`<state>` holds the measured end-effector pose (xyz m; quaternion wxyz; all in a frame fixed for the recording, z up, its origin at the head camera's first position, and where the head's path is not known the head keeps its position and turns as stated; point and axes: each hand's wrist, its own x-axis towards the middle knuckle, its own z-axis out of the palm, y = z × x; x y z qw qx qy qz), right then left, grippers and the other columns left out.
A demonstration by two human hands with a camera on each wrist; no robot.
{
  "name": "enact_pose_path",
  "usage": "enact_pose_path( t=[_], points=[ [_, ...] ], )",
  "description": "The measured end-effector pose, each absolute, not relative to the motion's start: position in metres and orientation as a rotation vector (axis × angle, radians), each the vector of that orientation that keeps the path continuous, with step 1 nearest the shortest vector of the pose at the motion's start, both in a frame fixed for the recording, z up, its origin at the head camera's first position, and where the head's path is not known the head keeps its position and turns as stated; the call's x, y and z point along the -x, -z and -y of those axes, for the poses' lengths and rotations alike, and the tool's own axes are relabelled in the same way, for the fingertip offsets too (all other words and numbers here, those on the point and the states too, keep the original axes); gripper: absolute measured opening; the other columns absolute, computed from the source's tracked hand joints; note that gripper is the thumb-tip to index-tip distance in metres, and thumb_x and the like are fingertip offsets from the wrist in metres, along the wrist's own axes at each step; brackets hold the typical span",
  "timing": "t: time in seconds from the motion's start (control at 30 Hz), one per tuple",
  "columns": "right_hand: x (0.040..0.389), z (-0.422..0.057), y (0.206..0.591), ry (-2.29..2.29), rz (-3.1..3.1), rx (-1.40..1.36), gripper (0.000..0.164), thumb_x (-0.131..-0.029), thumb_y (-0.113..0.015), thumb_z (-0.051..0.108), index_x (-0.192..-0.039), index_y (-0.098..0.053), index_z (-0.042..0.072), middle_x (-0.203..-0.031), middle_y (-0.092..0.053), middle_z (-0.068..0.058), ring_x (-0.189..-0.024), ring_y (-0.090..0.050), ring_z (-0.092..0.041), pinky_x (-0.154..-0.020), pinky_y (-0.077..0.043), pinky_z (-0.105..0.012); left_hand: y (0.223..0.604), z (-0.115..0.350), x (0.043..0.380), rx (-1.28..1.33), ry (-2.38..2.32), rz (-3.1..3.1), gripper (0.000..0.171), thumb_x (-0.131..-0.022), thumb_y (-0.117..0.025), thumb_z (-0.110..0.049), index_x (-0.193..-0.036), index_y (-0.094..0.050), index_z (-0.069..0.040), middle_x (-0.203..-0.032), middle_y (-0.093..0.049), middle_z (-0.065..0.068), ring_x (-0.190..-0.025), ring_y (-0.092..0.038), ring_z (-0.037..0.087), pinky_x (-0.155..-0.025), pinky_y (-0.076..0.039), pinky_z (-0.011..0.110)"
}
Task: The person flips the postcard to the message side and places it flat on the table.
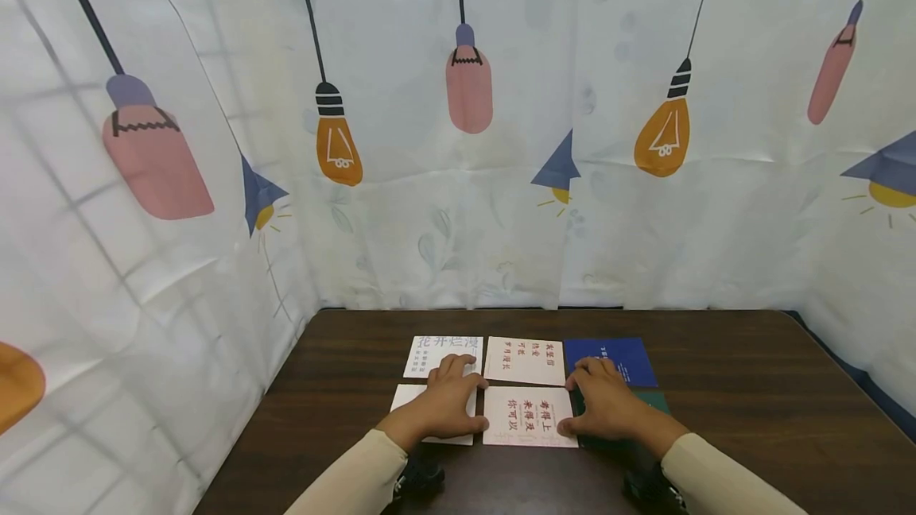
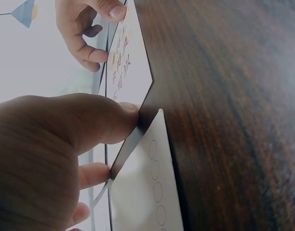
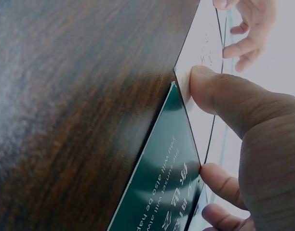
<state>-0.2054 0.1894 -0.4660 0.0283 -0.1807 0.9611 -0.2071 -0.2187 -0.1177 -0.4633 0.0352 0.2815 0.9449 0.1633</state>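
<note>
Postcard-like cards lie in two rows on the table. In the head view, a white card with red Chinese writing (image 1: 530, 418) is in the middle of the front row, between the two hands. My left hand (image 1: 447, 402) touches its left edge, thumb near and fingertips farther back, over a white card (image 1: 406, 396); the left wrist view shows printed circles on that white card (image 2: 157, 192). On the opposite side, my right hand (image 1: 608, 404) has its thumb at the middle card's right edge. Under that hand lies a dark green card (image 3: 159, 178) with white lettering.
Behind are a white card with grey writing (image 1: 436, 352), a pale card with red writing (image 1: 525, 362) and a blue card (image 1: 630, 360). The dark wooden table (image 1: 730, 388) meets a white curtain (image 1: 458, 261) printed with lamps. Dark wrist devices sit under both wrists.
</note>
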Motion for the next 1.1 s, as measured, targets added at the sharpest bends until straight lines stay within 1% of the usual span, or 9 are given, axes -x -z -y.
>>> enact_pose_path(
  t=[0.1,0.2,0.37,0.53,0.77,0.93,1.1],
  points=[
    [0.2057,-0.1895,0.4668,0.649,-2.959,0.558,0.056,-0.069,-0.092,0.052,-0.103,-0.065,0.017,-0.139,-0.050,-0.022,-0.133,-0.037,-0.049,-0.108,-0.028,-0.067,0.4631,0.1177,0.2181,-0.858,-0.511,-2.896,0.046,-0.082,-0.082,-0.040,-0.119,-0.069,-0.016,-0.152,-0.039,0.016,-0.140,-0.029,0.037,-0.103,-0.031,0.058],
    [0.2051,-0.1898,0.4668,0.657,-2.958,0.565,0.058,-0.069,-0.092,0.052,-0.106,-0.065,0.017,-0.138,-0.050,-0.022,-0.132,-0.038,-0.049,-0.107,-0.029,-0.068,0.4639,0.1178,0.2180,-0.852,-0.521,-2.889,0.046,-0.082,-0.082,-0.041,-0.119,-0.069,-0.016,-0.152,-0.039,0.015,-0.140,-0.029,0.037,-0.103,-0.031,0.058],
    [0.2040,-0.1907,0.4672,0.670,-2.951,0.564,0.065,-0.070,-0.091,0.052,-0.116,-0.065,0.015,-0.138,-0.049,-0.021,-0.133,-0.037,-0.048,-0.105,-0.031,-0.068,0.4649,0.1181,0.2180,-0.855,-0.525,-2.887,0.047,-0.083,-0.082,-0.040,-0.120,-0.069,-0.016,-0.152,-0.038,0.015,-0.140,-0.028,0.037,-0.103,-0.030,0.059],
    [0.2032,-0.1912,0.4673,0.677,-2.946,0.562,0.070,-0.070,-0.091,0.051,-0.122,-0.066,0.012,-0.139,-0.048,-0.023,-0.133,-0.037,-0.050,-0.104,-0.031,-0.069,0.4653,0.1178,0.2177,-0.848,-0.518,-2.885,0.047,-0.082,-0.082,-0.041,-0.120,-0.069,-0.017,-0.152,-0.039,0.015,-0.140,-0.029,0.036,-0.103,-0.031,0.058],
    [0.2027,-0.1897,0.4680,0.653,-2.963,0.542,0.064,-0.069,-0.092,0.052,-0.115,-0.066,0.015,-0.138,-0.049,-0.020,-0.131,-0.038,-0.047,-0.103,-0.034,-0.067,0.4649,0.1175,0.2179,-0.848,-0.519,-2.886,0.047,-0.082,-0.082,-0.042,-0.119,-0.069,-0.017,-0.151,-0.039,0.015,-0.140,-0.029,0.036,-0.103,-0.031,0.058],
    [0.2043,-0.1885,0.4664,0.650,-2.957,0.544,0.064,-0.070,-0.092,0.051,-0.115,-0.066,0.013,-0.138,-0.049,-0.021,-0.132,-0.038,-0.047,-0.104,-0.032,-0.068,0.4634,0.1176,0.2191,-0.835,-0.522,-2.883,0.047,-0.081,-0.083,-0.041,-0.119,-0.069,-0.017,-0.152,-0.038,0.015,-0.140,-0.028,0.037,-0.103,-0.030,0.058],
    [0.2056,-0.1879,0.4630,0.664,-2.938,0.535,0.062,-0.070,-0.092,0.050,-0.113,-0.065,0.014,-0.139,-0.049,-0.021,-0.132,-0.039,-0.048,-0.105,-0.030,-0.068,0.4621,0.1170,0.2201,-0.812,-0.529,-2.878,0.047,-0.081,-0.082,-0.041,-0.119,-0.069,-0.017,-0.153,-0.037,0.014,-0.141,-0.027,0.036,-0.104,-0.030,0.058]
  ],
)
